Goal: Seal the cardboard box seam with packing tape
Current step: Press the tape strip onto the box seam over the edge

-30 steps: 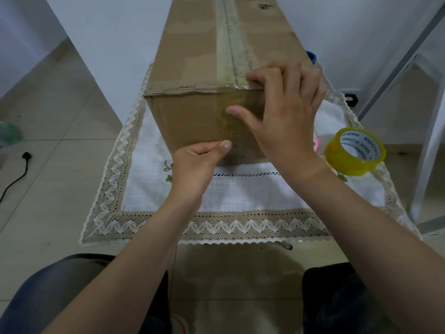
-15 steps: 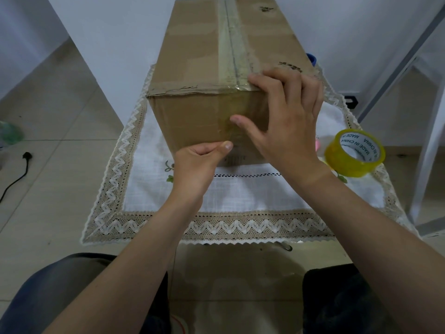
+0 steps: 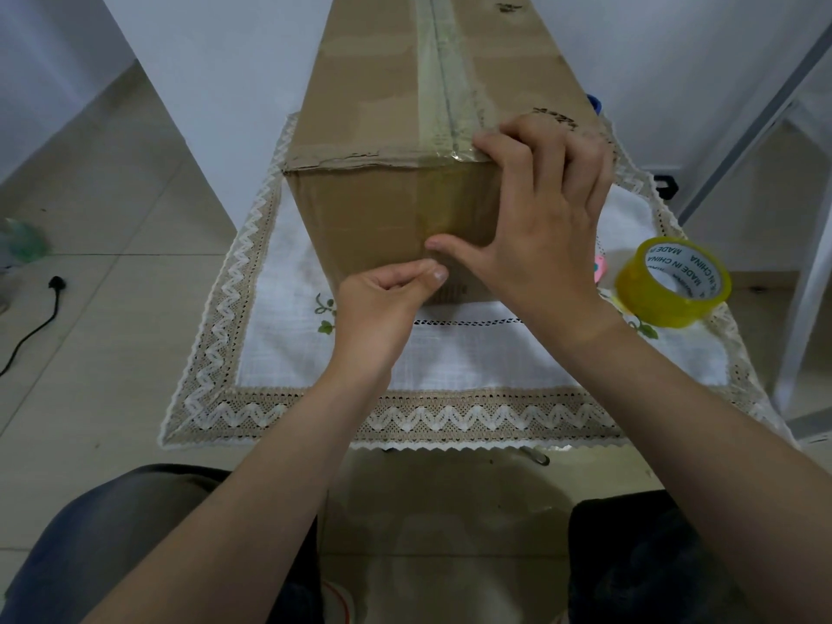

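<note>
Nearest the camera are two knees in dark trousers, and above them two bare forearms reach forward over one white tablecloth (image 3: 472,358) with a beige lace zigzag border. Two hands work on the near end of the single cardboard box (image 3: 382,209), which stands on the cloth with its long side running away from the viewer. The left hand (image 3: 382,304) is curled, thumb and forefinger pinched together against the lower part of the box's near face; what lies between them is too small to tell. The right hand (image 3: 540,209) lies spread and flat on the box, fingers hooked over the top front edge and thumb pressed on the near face, gripping nothing. One strip of clear packing tape (image 3: 439,83) runs along the top seam and folds down over the front edge. The box is closed, so its contents are hidden. To the right, one yellow tape roll (image 3: 673,281) rests on the cloth, apart from the box. One black cable (image 3: 31,328) lies on the tiled floor at far left.
</note>
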`<move>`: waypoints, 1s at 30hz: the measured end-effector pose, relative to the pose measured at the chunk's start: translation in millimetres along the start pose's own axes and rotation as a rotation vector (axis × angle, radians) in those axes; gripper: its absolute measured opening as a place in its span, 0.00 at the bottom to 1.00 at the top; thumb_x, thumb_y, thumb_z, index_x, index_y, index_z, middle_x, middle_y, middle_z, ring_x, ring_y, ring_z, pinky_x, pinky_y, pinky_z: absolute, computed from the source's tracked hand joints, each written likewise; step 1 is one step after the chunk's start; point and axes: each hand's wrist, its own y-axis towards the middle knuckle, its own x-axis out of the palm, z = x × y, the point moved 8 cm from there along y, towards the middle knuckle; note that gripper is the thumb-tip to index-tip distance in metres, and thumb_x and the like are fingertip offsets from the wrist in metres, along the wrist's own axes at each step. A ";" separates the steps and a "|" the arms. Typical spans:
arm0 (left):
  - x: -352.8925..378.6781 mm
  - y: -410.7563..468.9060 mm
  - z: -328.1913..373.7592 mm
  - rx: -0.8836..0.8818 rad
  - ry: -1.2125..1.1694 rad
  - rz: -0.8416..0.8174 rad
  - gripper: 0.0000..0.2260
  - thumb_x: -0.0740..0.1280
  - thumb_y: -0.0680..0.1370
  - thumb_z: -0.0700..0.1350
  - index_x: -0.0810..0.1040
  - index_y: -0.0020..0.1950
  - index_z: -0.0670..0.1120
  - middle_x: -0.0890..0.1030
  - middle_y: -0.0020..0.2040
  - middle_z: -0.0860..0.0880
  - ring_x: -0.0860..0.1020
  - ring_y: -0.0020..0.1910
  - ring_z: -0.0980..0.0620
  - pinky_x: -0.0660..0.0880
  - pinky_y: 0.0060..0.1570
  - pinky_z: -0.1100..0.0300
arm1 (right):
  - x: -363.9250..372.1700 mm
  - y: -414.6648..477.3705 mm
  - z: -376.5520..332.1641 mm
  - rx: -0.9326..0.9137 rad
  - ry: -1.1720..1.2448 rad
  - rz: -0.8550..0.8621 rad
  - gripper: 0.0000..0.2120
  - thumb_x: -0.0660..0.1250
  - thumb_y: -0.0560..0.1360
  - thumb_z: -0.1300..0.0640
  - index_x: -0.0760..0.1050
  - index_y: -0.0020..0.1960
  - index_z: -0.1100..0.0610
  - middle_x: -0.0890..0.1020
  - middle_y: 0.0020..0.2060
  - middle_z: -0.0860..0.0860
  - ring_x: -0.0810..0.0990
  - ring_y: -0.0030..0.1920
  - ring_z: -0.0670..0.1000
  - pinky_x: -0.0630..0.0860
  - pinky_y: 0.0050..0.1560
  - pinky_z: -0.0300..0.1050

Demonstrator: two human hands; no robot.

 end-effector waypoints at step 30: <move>-4.6 -33.2 59.2 0.770 0.538 0.187 0.13 0.64 0.85 0.50 0.85 0.47 0.48 0.78 0.36 0.56 0.76 0.39 0.53 0.72 0.40 0.54 | 3.7 -8.1 -4.3 0.012 -0.018 0.016 0.45 0.65 0.70 0.22 0.72 0.72 0.55 0.76 0.69 0.57 0.69 0.74 0.62 0.53 0.79 0.69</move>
